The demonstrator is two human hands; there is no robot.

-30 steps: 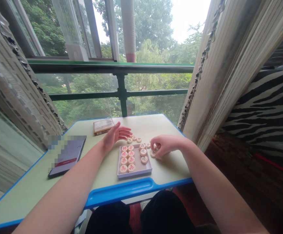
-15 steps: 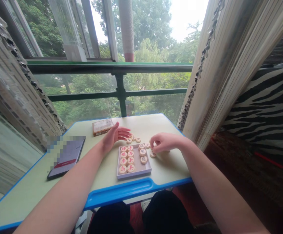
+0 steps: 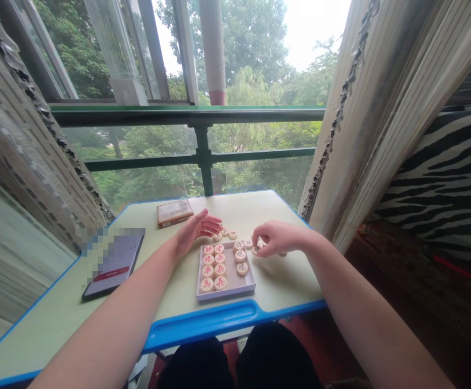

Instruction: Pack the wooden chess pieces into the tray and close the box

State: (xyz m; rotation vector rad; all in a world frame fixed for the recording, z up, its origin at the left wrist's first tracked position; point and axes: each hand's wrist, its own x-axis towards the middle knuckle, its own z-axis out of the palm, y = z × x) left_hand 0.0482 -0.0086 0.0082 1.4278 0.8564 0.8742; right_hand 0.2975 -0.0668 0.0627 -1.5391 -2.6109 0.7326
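A shallow white box [image 3: 226, 297] holds Chinese chess pieces: red-marked ones in two columns on its left, and three dark-marked pieces [image 3: 240, 256] on its right. Just beyond the box's right side, my right hand [image 3: 279, 237] is bent over with thumb and fingers closed on a dark-marked Chinese chess piece [image 3: 256, 250], partly covered by the fingertips. My left hand [image 3: 197, 229] hovers behind the box's left corner, fingers stretched out and holding nothing. Close to those fingertips lie several loose pieces [image 3: 232, 235], and some are partly hidden by the hands.
A brown printed box [image 3: 174, 213] sits at the back left of the pale table. The phone [image 3: 115, 265] lies to the left, beside my forearm. Along the front edge runs a blue tray groove [image 3: 203, 319]. Curtains [image 3: 340, 124] and a window railing [image 3: 203, 156] border the table.
The view has shifted slightly. A piece that lay at my right fingertips now sits higher against them, gripped. My left hand has stayed nearly in place.
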